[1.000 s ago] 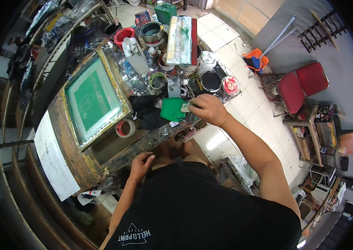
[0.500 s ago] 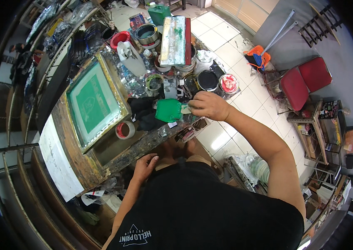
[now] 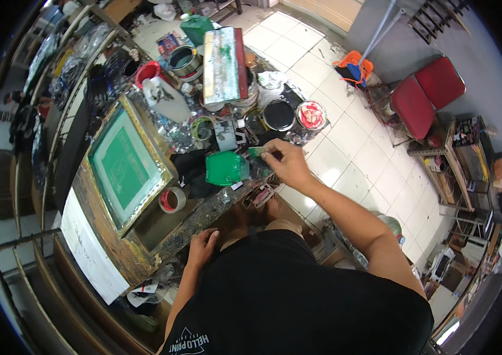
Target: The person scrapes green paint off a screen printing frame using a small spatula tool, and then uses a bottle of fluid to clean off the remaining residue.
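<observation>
My right hand (image 3: 286, 161) pinches a small flat scraper (image 3: 257, 151) with green ink on its end. It hangs just right of a tub of green ink (image 3: 226, 168), apart from it, near the bench edge. My left hand (image 3: 202, 245) is low in front of my body beside the bench's front edge, fingers loosely extended and holding nothing. To the left lies a framed printing screen (image 3: 122, 165) with a green design. A roll of tape (image 3: 172, 200) rests between the screen and the green tub, next to a dark cloth (image 3: 189, 171).
Behind the green tub stand a can of black ink (image 3: 279, 115), a red-and-white smeared can (image 3: 311, 115), a white jug (image 3: 165, 99) and a paint-stained box (image 3: 222, 65). A red chair (image 3: 420, 100) and an orange bucket (image 3: 354, 68) are on the tiled floor at right.
My right hand has lifted the scraper out of the green tub and drawn it to the right. The view has shifted slightly; my left hand stays low by the bench edge.
</observation>
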